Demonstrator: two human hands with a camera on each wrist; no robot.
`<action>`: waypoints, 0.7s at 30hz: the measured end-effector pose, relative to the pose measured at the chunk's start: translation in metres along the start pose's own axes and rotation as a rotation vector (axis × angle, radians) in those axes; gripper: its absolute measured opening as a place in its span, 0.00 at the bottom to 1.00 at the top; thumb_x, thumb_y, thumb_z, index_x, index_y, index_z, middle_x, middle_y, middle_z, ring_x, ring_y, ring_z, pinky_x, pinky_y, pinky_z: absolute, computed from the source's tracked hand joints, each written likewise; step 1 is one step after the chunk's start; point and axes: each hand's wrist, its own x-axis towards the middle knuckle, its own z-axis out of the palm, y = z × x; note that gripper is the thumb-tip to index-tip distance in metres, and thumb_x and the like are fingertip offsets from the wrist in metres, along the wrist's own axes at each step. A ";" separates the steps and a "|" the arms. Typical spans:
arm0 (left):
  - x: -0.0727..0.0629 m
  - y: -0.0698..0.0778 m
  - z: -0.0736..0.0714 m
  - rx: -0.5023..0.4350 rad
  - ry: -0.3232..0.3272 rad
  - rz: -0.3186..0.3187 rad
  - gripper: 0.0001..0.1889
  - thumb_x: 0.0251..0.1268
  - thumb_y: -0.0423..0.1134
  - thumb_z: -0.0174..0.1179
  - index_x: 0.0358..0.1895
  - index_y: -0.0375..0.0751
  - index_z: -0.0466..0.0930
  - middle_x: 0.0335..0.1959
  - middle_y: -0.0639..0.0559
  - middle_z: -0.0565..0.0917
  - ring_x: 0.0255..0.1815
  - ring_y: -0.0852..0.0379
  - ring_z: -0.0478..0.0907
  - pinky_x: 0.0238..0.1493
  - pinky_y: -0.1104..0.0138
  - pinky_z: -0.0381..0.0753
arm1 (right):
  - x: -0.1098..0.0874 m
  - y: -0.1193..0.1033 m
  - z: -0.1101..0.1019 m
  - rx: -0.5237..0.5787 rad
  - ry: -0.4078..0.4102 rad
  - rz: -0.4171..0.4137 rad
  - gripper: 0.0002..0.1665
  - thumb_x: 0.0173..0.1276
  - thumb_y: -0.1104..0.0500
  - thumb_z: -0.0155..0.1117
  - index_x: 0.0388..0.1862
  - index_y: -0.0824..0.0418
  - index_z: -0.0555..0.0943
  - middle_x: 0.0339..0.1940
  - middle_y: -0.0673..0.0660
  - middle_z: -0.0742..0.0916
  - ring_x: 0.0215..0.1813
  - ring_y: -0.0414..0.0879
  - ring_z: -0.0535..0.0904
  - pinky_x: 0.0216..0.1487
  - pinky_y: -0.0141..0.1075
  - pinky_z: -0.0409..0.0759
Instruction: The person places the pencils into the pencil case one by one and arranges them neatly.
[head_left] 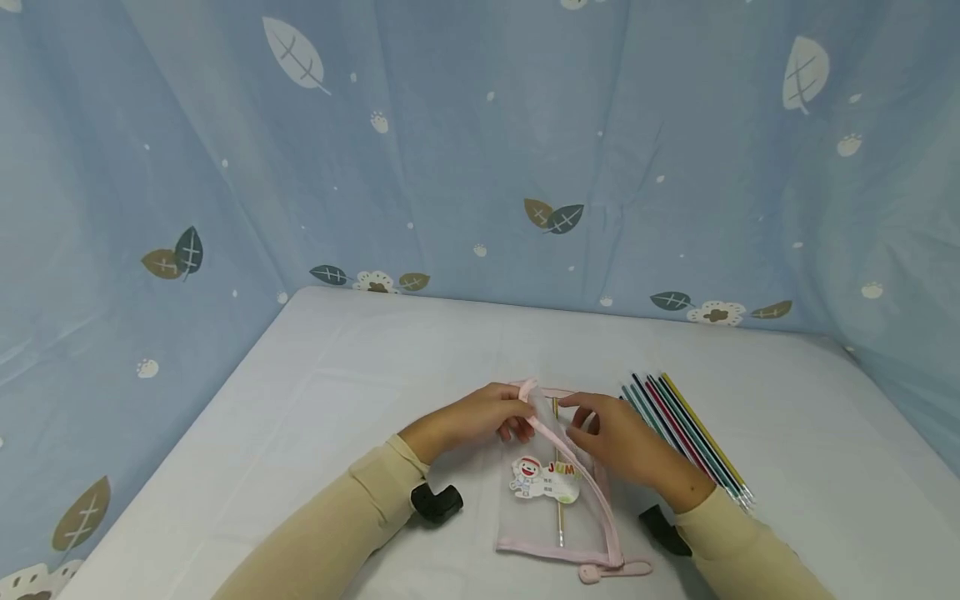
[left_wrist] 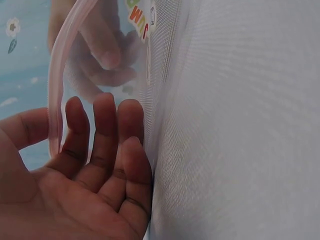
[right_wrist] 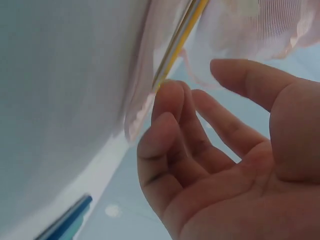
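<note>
A see-through mesh zipper pouch [head_left: 521, 525] with pink trim lies on the table. My left hand [head_left: 495, 410] holds its lifted pink edge [left_wrist: 56, 95] between thumb and fingers, the other fingers loosely bent. Inside the pouch a gold-yellow pencil [head_left: 560, 521] runs lengthwise, beneath a printed label [head_left: 546, 480]. At the pouch's opening is my right hand [head_left: 630, 446], thumb apart from the bent fingers and nothing gripped. In the right wrist view, its fingertips [right_wrist: 167, 97] are right by the end of the yellow pencil [right_wrist: 180, 45].
Several coloured pencils [head_left: 686, 433] lie side by side on the white table [head_left: 360, 358], right of the pouch. A pink zipper pull [head_left: 617, 572] sticks out at the pouch's near corner. Blue leaf-patterned cloth [head_left: 465, 150] hangs behind and at both sides.
</note>
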 end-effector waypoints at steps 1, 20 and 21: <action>0.000 0.000 0.000 -0.002 -0.004 0.002 0.13 0.72 0.38 0.51 0.46 0.31 0.79 0.36 0.39 0.87 0.33 0.62 0.82 0.34 0.72 0.77 | 0.000 0.000 -0.002 -0.015 0.015 0.007 0.22 0.69 0.64 0.65 0.61 0.62 0.79 0.37 0.54 0.85 0.32 0.41 0.77 0.27 0.30 0.79; -0.002 0.000 0.000 -0.016 -0.023 0.008 0.12 0.73 0.37 0.51 0.42 0.30 0.79 0.35 0.38 0.87 0.33 0.62 0.82 0.34 0.73 0.76 | -0.004 0.025 -0.031 -0.258 0.158 0.040 0.23 0.63 0.68 0.68 0.58 0.68 0.78 0.39 0.63 0.85 0.32 0.46 0.76 0.30 0.37 0.79; -0.002 0.001 0.000 -0.016 -0.022 0.007 0.12 0.73 0.37 0.51 0.42 0.30 0.79 0.36 0.38 0.87 0.33 0.62 0.82 0.34 0.73 0.76 | -0.005 0.027 -0.032 -0.265 0.157 0.048 0.24 0.63 0.68 0.68 0.58 0.68 0.78 0.39 0.63 0.85 0.32 0.47 0.77 0.31 0.38 0.79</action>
